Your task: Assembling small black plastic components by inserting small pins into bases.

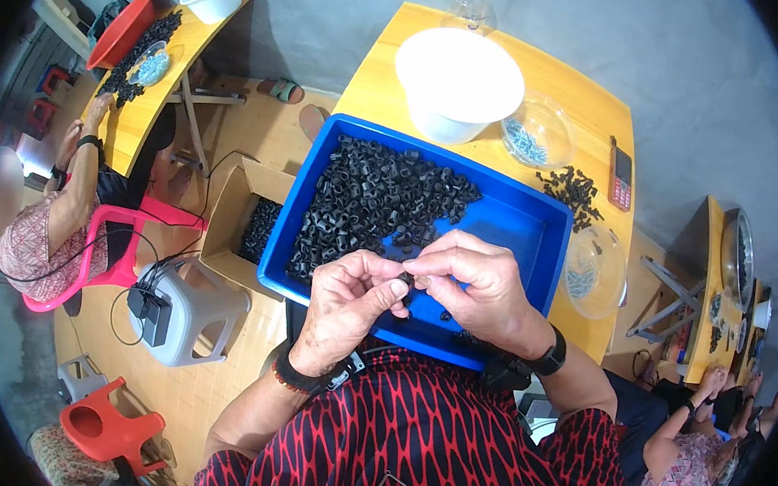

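1. Bright in here, fairly even.
2. White tub [462, 75] by the table's [592, 104] far edge: glare, top clipped to pure white.
3. Soft shadow on grey wall [282, 38] beside second table [183, 71].
4. Left hand [352, 300], right hand [478, 277] reasonably sharp; black part [405, 280] between them too dark to read.
5. Fisheye: table's right edge bows, rim soft, corners black.

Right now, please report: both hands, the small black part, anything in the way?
Left hand pinching small black part. Right hand meeting it, grip unclear. Both above blue tray with heaped black parts. White bucket beyond, not obstructing.
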The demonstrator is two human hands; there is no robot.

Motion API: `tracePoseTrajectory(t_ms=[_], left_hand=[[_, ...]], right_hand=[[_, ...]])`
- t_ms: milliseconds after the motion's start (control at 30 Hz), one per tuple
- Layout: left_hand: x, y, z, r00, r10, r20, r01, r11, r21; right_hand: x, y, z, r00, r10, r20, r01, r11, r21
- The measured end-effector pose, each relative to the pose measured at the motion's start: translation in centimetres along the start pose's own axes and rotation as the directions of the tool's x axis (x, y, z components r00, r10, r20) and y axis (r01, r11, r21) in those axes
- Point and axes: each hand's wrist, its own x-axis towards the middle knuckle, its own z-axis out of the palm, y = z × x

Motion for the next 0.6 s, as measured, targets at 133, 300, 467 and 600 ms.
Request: tracePoseTrajectory(t_ms=[133,300,467,600], left_hand=[[0.11,-0.02,0.02,1.000,0.007,0.004,-0.007,1.000,-0.024],[0.11,-0.40,-0.13,0.999,0.031,0.014,-0.030,0.999,-0.032],[0.15,-0.13,0.15,1.000,0.014,-0.009,-0.014,1.000,-0.022],[0.26,0.03,0.32,1.000,-0.005,-0.023,0.005,1.000,-0.011]], right_hand=[[0.09,0.04,0.05,1.000,-0.018,0.010,0.019,1.000,-0.018],[0.03,0.23,0.16,0.996,-0.082,0.041,0.085,0.994,-0.072],[0.21,-0.08,0.15,0.994,-0.088,0.067,0.094,0.991,-0.099],[0.10,-0.61,0.17,0.992,-0.093,0.086,0.106,0.981,-0.162]])
